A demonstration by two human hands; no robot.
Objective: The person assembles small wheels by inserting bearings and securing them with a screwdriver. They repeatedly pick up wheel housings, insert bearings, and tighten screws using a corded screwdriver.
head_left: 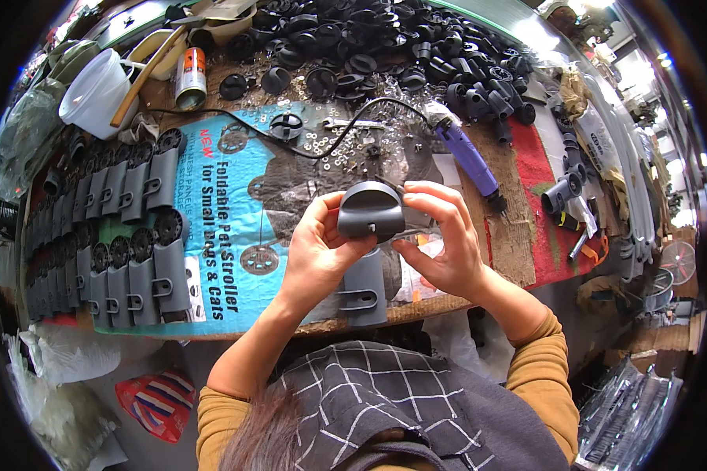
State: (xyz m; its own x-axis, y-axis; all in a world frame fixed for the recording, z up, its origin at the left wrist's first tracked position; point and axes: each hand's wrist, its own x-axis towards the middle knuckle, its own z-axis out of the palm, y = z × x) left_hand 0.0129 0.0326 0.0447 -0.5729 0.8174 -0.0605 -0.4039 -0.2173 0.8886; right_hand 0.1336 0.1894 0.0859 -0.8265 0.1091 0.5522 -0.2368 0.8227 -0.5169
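Hands meet above the surface [518, 235]: left hand [318, 247] and right hand [440, 243] both have fingers closed on a grey plastic housing [371, 210], domed end up, long axis upright between them. Beyond lie scattered washers [330, 145] and a purple screwdriver [467, 153].

At the centre of the frame both hands hold up a grey plastic housing [370, 210] with a rounded top. The left hand [319, 250] grips its left side with thumb and fingers, and the right hand [441, 239] pinches its right edge. Below it a grey bracket piece [364, 289] lies on the table [518, 235]. At the left, rows of assembled grey parts [122, 235] lie side by side on a blue printed carton sheet [228, 228]. A heap of black plastic caps [385, 47] fills the upper middle. A purple electric screwdriver [470, 157] lies to the upper right of the hands, with small washers [330, 145] scattered near its black cord. A white bucket [94, 90] and a spray can [189, 76] stand at the upper left.
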